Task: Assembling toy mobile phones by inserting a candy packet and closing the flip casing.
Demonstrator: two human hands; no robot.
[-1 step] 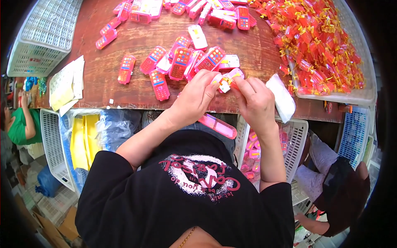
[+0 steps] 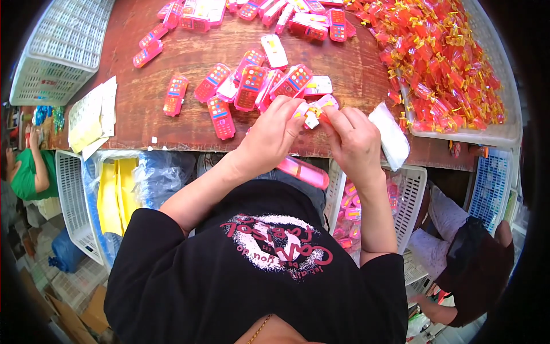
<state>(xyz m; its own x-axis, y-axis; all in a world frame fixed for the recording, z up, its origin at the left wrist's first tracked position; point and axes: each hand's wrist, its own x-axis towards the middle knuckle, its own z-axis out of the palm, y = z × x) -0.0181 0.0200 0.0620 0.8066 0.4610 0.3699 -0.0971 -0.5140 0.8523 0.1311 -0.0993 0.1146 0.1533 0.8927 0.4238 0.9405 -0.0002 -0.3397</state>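
Observation:
Over the table's front edge, my left hand [image 2: 272,132] is closed, thumb and fingers pinching a small pink-and-white piece [image 2: 301,109]. Close beside it, my right hand [image 2: 354,135] is closed too, its fingertips on a small orange-and-yellow piece [image 2: 323,117] mostly hidden by the fingers. Between the hands shows a small white block [image 2: 311,121]. Just beyond them lies a loose heap of pink toy phones [image 2: 250,87] with coloured buttons, some turned white side up. Below the table edge, near my left wrist, is a long pink plastic case [image 2: 305,172].
A large bin [image 2: 463,137] at right holds many orange wrapped pieces with yellow ends [image 2: 435,63]. White packaging [image 2: 389,136] lies beside my right hand. More toy phones [image 2: 309,26] cover the far table. Papers [image 2: 91,117] and a white crate [image 2: 60,51] are left. Other people sit on both sides.
The pink case below the table edge has tilted slightly. My hands are in nearly the same place, still pinching.

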